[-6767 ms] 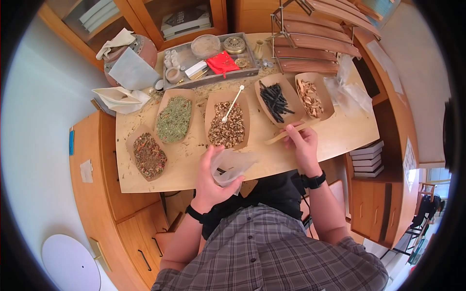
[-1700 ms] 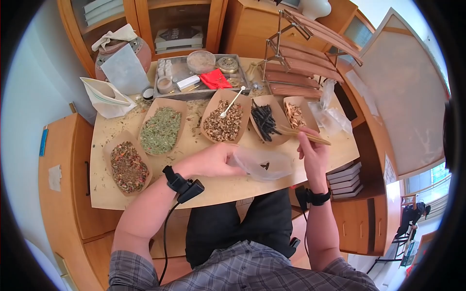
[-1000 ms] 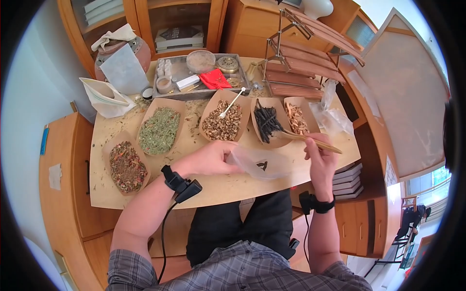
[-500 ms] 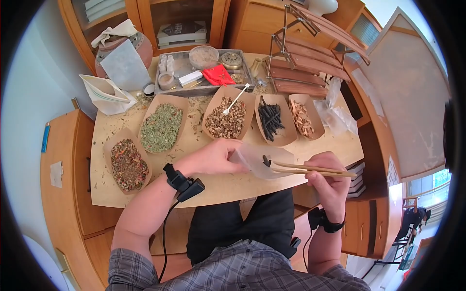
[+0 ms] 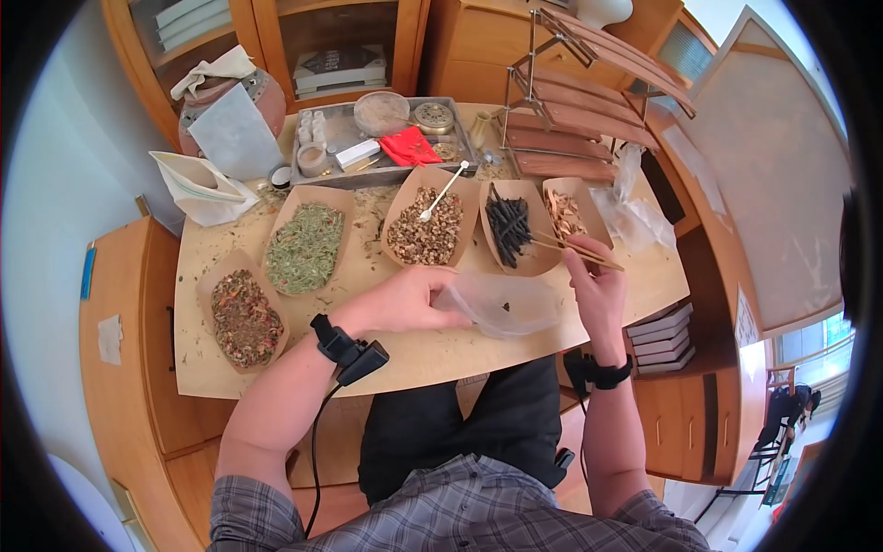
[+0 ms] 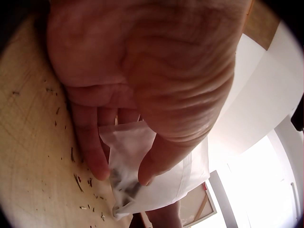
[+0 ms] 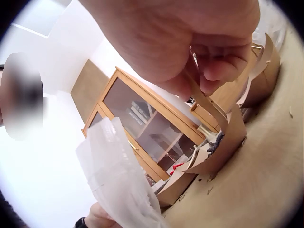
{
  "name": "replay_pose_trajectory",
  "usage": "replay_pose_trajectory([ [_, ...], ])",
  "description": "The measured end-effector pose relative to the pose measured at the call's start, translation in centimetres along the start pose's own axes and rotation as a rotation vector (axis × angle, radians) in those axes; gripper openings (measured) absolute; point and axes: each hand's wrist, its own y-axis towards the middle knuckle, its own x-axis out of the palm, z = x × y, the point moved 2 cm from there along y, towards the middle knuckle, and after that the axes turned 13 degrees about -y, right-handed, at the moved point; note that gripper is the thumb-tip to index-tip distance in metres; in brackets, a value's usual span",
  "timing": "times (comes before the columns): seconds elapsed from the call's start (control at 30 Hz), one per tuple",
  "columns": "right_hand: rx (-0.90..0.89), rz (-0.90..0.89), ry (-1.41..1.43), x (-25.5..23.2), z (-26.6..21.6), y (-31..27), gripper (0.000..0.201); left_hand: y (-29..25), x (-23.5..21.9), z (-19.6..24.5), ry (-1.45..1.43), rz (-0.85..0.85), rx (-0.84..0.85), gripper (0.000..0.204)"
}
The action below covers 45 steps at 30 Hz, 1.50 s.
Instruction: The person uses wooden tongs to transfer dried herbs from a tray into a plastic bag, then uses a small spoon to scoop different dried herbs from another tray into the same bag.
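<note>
My left hand [image 5: 400,304] holds a translucent bag [image 5: 520,308] by its left end, low over the table's front. In the left wrist view the thumb lies against the bag, and dark pieces [image 6: 128,189] show inside. My right hand [image 5: 600,293] pinches wooden tweezers [image 5: 593,258] between thumb and fingers. Their tips reach over the paper tray [image 5: 531,266] of thin black sticks [image 5: 508,228], at the lower right of the pile. The right wrist view shows the tweezers [image 7: 209,105] extending from the fingers toward this tray, with the bag [image 7: 114,173] at lower left.
To the left stand paper trays of brown chopped pieces [image 5: 425,230] with a small white spoon, green herb [image 5: 308,247] and a mixed blend [image 5: 246,317]. Wood shavings [image 5: 563,212] lie right. Behind are a grey tray [image 5: 377,175] and a slatted wooden rack [image 5: 570,115].
The right hand carried the tweezers from the black sticks to the bag's mouth with a dark piece, then back over the sticks. Since the oldest frame the bag has moved right.
</note>
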Motion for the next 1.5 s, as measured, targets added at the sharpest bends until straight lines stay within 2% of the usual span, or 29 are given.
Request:
replay_pose_trajectory([
  [0.23, -0.046, -0.007, -0.157, 0.6, -0.3, 0.5, 0.022, 0.0, 0.1, 0.2, -0.008, 0.006, -0.01, 0.045],
  [0.47, 0.028, 0.013, -0.108, -1.5, -2.3, -1.1, 0.017, 0.1, 0.2, 0.3, 0.005, 0.004, -0.016, 0.045],
  [0.6, -0.023, 0.013, 0.104, -4.0, -5.0, -2.5, 0.015, 0.1, 0.1, 0.1, -0.017, -0.005, -0.023, 0.045],
  [0.67, -0.177, 0.033, 0.25, -5.4, -7.1, -3.5, 0.015, 0.0, 0.2, 0.3, -0.017, -0.003, -0.012, 0.044],
  [0.8, -0.285, -0.044, 0.28, -7.2, -7.7, -5.1, 0.017, 0.0, 0.3, 0.5, -0.03, -0.002, -0.008, 0.043],
  [0.87, -0.281, -0.093, 0.225, -7.1, -8.0, -5.4, 0.017, 0.1, 0.3, 0.4, -0.016, -0.002, -0.008, 0.043],
  [0.93, -0.24, -0.167, 0.166, -6.4, -8.1, -5.6, 0.018, 0.1, 0.2, 0.4, -0.013, 0.004, -0.035, 0.044],
  [1.0, -0.222, -0.147, 0.18, -5.9, -7.7, -5.3, 0.02, 0.0, 0.1, 0.3, -0.012, 0.012, -0.063, 0.045],
  [1.13, -0.109, -0.033, 0.273, -5.4, -6.2, -3.3, 0.021, 0.0, 0.3, 0.3, -0.02, -0.005, -0.037, 0.046],
  [1.2, 0.003, 0.056, 0.302, -4.3, -4.9, -1.8, 0.021, 0.1, 0.3, 0.4, 0.002, -0.01, -0.037, 0.046],
  [1.3, 0.027, 0.015, 0.276, -2.8, -2.9, 0.2, 0.024, 0.1, 0.2, 0.1, -0.007, 0.008, -0.057, 0.045],
  [1.4, 0.069, -0.045, 0.234, -1.5, -2.9, 1.3, 0.028, 0.1, 0.2, -0.1, 0.017, 0.001, -0.051, 0.046],
  [1.5, 0.101, -0.086, 0.209, -0.3, -2.6, 2.1, 0.031, 0.1, 0.4, -0.3, -0.035, 0.028, 0.039, 0.041],
])
